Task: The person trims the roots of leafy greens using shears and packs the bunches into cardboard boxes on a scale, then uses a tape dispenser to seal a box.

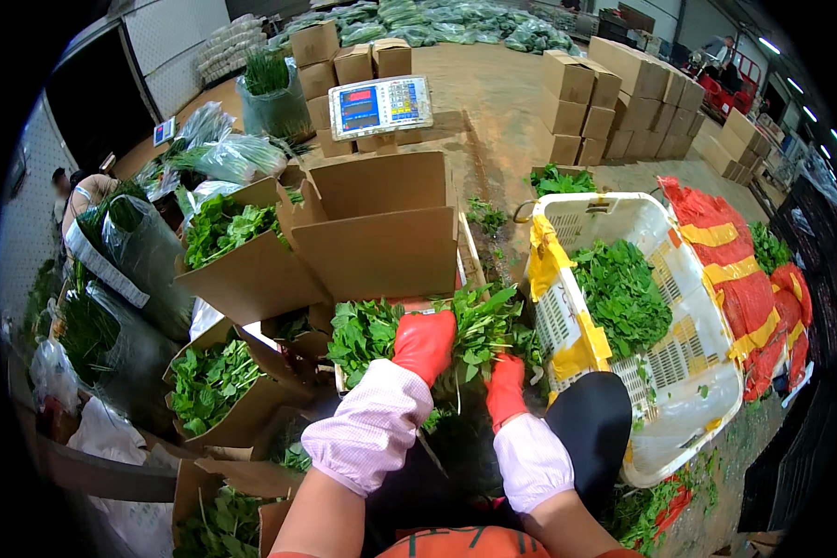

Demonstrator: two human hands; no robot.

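Both my hands wear red gloves, with pale pink sleeve covers at the wrists. My left hand (425, 346) is closed round a bunch of leafy greens (367, 333), whose leaves stick out to its left. To its right, more leafy greens (484, 321) spread with pale stems showing. My right hand (505, 389) grips the lower edge of these greens, its fingertips partly hidden among leaves. Just beyond my hands stands an open cardboard box (381, 246) with its flaps up. A white crate (707, 363) with yellow tape, holding a heap of loose greens (620, 298), stands to the right.
Boxes of greens (212, 386) line my left side, with bagged long green stalks (139, 251) beyond. A scale display (381, 107) rises behind the open box. Stacked cartons (567, 98) stand farther back. Red mesh sacks (730, 265) lean beside the crate. Another person (88, 195) is at far left.
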